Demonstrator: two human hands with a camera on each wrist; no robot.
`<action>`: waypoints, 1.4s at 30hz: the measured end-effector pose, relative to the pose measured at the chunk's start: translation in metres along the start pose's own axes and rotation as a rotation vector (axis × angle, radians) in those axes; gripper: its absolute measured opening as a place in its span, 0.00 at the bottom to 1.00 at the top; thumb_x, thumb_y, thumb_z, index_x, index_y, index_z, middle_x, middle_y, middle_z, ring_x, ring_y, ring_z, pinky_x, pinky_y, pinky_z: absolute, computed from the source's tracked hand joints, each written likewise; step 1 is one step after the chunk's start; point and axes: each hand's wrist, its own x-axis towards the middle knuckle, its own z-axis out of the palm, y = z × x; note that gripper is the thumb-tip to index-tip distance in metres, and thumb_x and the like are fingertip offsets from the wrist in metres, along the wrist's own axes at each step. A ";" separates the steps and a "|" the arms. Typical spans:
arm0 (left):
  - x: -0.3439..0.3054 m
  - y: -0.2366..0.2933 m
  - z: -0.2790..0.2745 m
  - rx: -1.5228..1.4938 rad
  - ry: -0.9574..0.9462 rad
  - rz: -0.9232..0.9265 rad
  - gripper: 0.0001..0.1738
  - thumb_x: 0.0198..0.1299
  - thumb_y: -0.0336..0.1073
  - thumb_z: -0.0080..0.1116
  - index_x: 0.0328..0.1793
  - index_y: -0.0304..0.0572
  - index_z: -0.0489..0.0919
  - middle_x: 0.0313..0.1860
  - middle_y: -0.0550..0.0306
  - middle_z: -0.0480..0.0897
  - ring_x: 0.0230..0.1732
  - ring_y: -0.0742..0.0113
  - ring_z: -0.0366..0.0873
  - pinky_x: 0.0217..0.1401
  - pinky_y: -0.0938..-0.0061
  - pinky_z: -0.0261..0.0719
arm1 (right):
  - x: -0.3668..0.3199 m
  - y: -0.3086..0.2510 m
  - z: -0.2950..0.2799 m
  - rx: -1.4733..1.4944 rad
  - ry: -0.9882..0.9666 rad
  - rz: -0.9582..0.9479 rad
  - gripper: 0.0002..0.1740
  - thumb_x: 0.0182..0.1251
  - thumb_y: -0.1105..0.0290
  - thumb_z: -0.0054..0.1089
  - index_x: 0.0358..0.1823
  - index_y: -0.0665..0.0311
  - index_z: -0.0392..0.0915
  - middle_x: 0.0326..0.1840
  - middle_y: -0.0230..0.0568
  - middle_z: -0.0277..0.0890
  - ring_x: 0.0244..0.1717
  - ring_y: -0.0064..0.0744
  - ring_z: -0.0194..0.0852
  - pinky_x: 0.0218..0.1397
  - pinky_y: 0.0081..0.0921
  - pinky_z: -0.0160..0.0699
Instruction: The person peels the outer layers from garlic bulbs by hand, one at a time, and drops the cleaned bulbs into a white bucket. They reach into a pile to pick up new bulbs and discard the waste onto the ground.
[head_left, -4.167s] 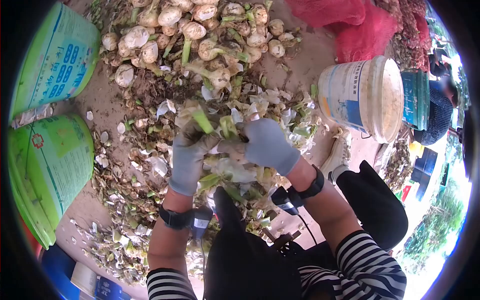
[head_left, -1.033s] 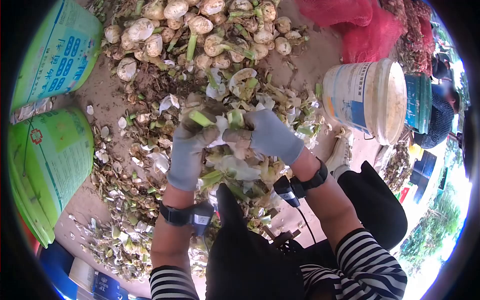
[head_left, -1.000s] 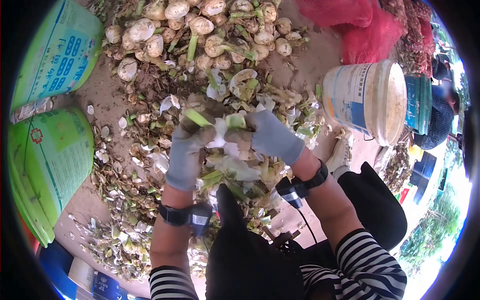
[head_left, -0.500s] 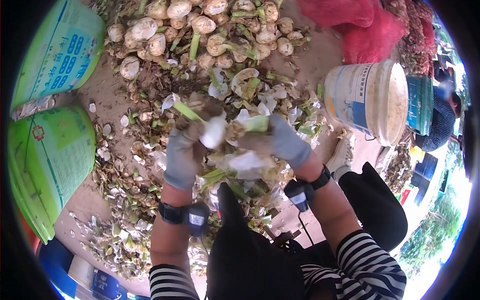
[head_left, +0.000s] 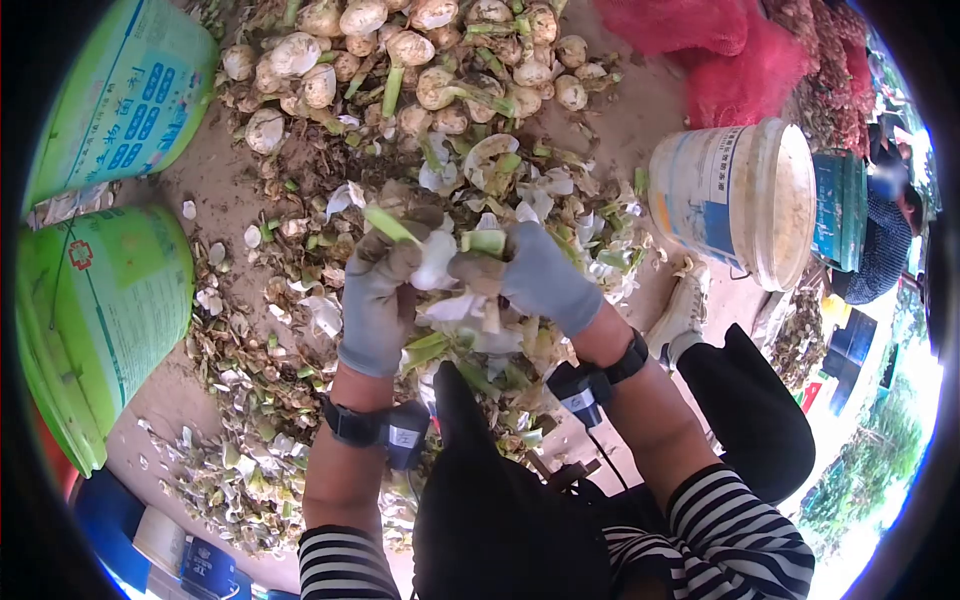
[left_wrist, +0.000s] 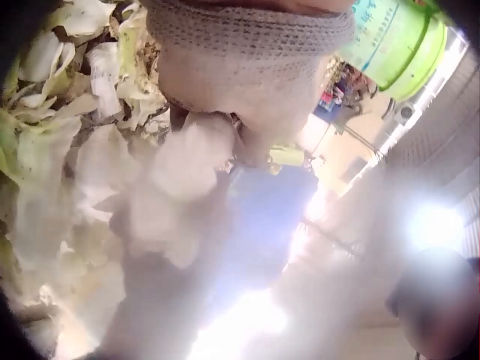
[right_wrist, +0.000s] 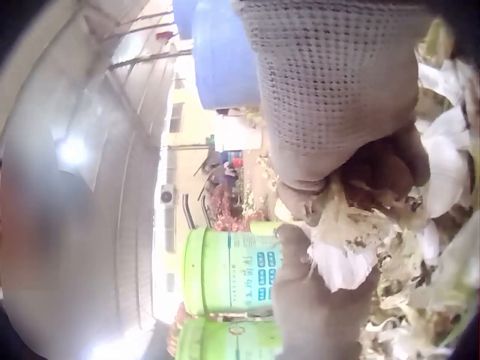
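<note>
In the head view, my gloved left hand grips a garlic bulb, its white side bare and its cut green stem sticking up to the left. Close on its right, my gloved right hand pinches a piece of peeled skin with a green stem stub. Loose white skin hangs below the two hands. The right wrist view has the right fingers curled over torn, papery skin beside the left hand. Much of the bulb is hidden behind the fingers.
Unpeeled garlic bulbs lie heaped at the far side. Peelings cover the ground around the knees. Two green buckets stand on the left, a white bucket on the right. Red mesh lies behind it; another person sits beyond.
Half a second ago the right hand was farther right and blurred; it has come back left beside the bulb. More of the bulb's white surface shows than several seconds ago.
</note>
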 end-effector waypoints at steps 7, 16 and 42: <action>0.011 -0.006 -0.033 -0.479 0.227 -0.171 0.22 0.69 0.45 0.42 0.59 0.35 0.69 0.57 0.47 0.74 0.56 0.56 0.74 0.56 0.60 0.76 | -0.046 -0.003 -0.024 0.799 0.013 0.081 0.19 0.51 0.76 0.61 0.47 0.73 0.74 0.38 0.40 0.78 0.34 0.23 0.75 0.38 0.21 0.76; 0.008 -0.004 -0.055 0.738 0.216 0.069 0.23 0.63 0.42 0.47 0.64 0.46 0.67 0.54 0.58 0.76 0.53 0.64 0.75 0.51 0.72 0.77 | -0.005 0.020 -0.014 -0.582 0.258 -0.161 0.21 0.54 0.70 0.63 0.50 0.67 0.73 0.38 0.51 0.78 0.40 0.47 0.78 0.44 0.31 0.74; 0.025 -0.007 0.020 0.920 -0.125 0.193 0.38 0.39 0.23 0.72 0.59 0.35 0.67 0.54 0.55 0.74 0.53 0.68 0.72 0.57 0.74 0.71 | 0.032 0.023 -0.015 0.081 0.328 -0.204 0.16 0.58 0.67 0.63 0.42 0.72 0.76 0.37 0.34 0.78 0.36 0.21 0.72 0.41 0.24 0.73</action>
